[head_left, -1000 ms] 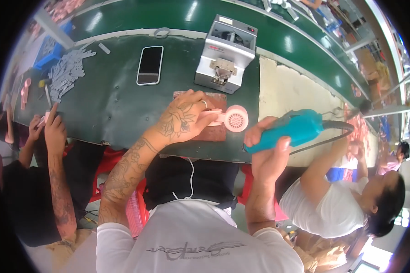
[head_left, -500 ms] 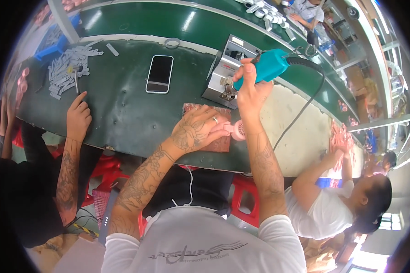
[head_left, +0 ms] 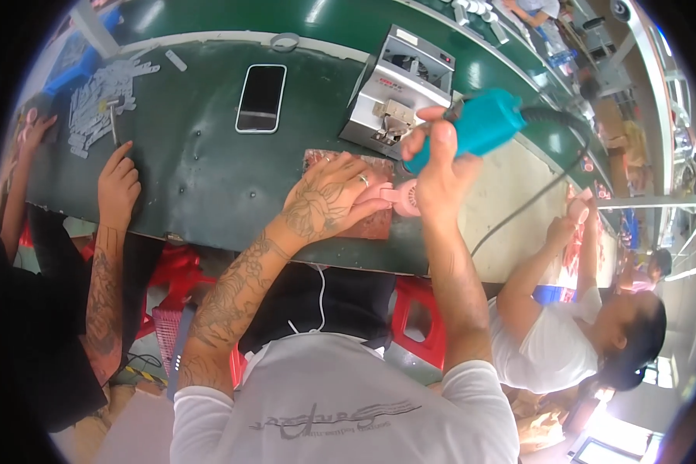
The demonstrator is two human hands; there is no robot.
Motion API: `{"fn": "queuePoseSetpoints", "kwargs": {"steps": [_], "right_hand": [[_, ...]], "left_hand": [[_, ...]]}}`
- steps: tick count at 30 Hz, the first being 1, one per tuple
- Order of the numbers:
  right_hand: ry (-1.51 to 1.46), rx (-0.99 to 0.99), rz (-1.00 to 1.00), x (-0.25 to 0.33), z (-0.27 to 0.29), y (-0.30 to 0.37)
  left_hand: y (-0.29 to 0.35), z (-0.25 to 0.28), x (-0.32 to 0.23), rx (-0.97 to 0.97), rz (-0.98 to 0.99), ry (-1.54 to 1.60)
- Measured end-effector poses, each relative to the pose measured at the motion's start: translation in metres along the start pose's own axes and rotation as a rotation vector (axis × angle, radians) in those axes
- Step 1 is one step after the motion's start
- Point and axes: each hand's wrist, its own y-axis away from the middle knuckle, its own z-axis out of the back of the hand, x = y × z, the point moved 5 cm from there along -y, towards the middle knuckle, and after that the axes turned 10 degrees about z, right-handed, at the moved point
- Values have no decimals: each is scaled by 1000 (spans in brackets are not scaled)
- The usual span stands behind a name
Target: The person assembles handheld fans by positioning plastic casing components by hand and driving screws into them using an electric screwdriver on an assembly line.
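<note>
The pink fan (head_left: 404, 199) lies over the reddish board (head_left: 375, 226), its round head beyond the right edge. The left hand (head_left: 325, 195) holds its handle, with the fingers closed over it. The right hand (head_left: 442, 166) has its fingers wrapped around a teal power tool (head_left: 489, 124), which is raised near the grey machine (head_left: 398, 93). Farther to the left, a phone (head_left: 261, 99) lies on the green table (head_left: 158, 193).

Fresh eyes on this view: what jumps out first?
The teal corded tool in the right hand, at the grey machine's right side. Next, the pink piece that the left hand holds over a reddish board. Farther left, a dark-screened phone lies on the green tabletop.
</note>
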Motion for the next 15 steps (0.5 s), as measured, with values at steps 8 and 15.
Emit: {"fn": "queuePoseSetpoints", "kwargs": {"steps": [8,15], "right_hand": [[-57,7,-56,-8,6,10],[49,59,-59,-30,9,24]], "left_hand": [[-7,3,2,23,-4,30],[-14,27,-2,-64,-113,148]]}}
